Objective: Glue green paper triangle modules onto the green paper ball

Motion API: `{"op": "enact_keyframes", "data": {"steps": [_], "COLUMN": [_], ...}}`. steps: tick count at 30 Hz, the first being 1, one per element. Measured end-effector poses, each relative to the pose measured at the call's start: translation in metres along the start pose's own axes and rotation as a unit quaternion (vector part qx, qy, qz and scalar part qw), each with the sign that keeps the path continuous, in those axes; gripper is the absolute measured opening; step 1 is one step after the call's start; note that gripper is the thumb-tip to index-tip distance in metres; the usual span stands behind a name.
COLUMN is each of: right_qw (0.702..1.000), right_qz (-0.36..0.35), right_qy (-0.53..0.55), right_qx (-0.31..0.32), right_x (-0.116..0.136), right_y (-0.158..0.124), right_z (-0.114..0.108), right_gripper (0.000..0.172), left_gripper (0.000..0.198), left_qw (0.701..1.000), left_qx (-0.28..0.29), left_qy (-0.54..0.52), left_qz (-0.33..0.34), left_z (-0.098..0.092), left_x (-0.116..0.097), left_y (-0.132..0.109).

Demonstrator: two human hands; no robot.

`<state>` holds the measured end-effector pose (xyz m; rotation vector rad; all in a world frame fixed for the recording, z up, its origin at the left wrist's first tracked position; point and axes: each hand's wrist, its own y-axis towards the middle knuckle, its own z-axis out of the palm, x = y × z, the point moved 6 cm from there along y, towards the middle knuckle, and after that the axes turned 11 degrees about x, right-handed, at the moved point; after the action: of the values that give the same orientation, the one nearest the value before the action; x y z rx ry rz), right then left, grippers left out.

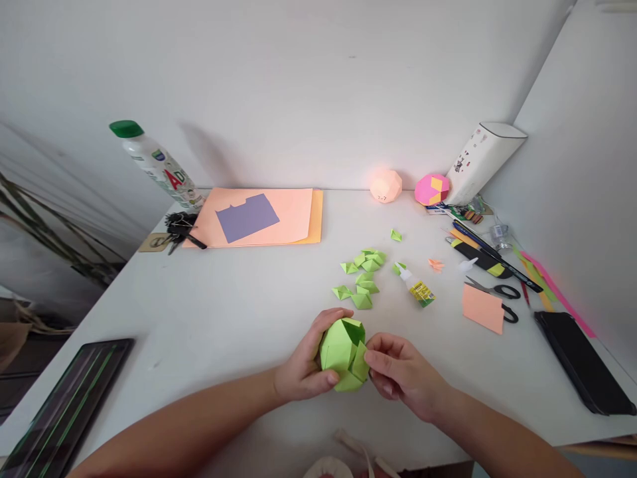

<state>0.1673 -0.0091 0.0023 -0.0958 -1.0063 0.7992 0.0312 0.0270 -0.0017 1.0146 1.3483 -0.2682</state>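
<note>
A green folded-paper ball (342, 355) rests just above the white table (223, 312) near its front edge. My left hand (303, 362) cups its left side, fingers wrapped round it. My right hand (401, 372) pinches a green paper piece at the ball's right side. Several small green folded paper units (363, 275) lie scattered just beyond the hands. A small glue bottle (415, 285) lies on its side to their right.
Orange paper sheets with a purple cut-out (259, 218), keys (179, 229) and a green-capped bottle (154, 162) sit at back left. Two paper balls (385, 186), a white box (480, 162), pens, scissors (497, 292), an orange note (482, 309) and a phone (582, 362) are right. A tablet (64, 405) lies front left.
</note>
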Motion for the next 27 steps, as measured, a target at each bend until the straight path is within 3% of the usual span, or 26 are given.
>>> {"op": "enact_keyframes", "data": {"steps": [4, 10, 27], "right_qw": [1.0, 0.995, 0.994], "right_qz": [0.001, 0.052, 0.058], "right_qy": [0.011, 0.046, 0.07], "right_qx": [0.006, 0.07, 0.067], "right_x": [-0.0002, -0.0038, -0.0043], "right_y": [-0.001, -0.0028, -0.0029], "right_z": [-0.0001, 0.0076, 0.0052], "right_gripper": [0.037, 0.049, 0.051], "left_gripper": [0.072, 0.073, 0.073], "left_qw": [1.0, 1.0, 1.0], "left_qx": [0.0, 0.007, 0.006], "left_qy": [-0.006, 0.004, -0.011], "left_qz": [0.004, 0.007, 0.02], "left_z": [0.0003, 0.001, 0.0003], "left_x": [-0.0015, -0.0018, -0.003], "left_y": [0.001, 0.0028, 0.0053]}}
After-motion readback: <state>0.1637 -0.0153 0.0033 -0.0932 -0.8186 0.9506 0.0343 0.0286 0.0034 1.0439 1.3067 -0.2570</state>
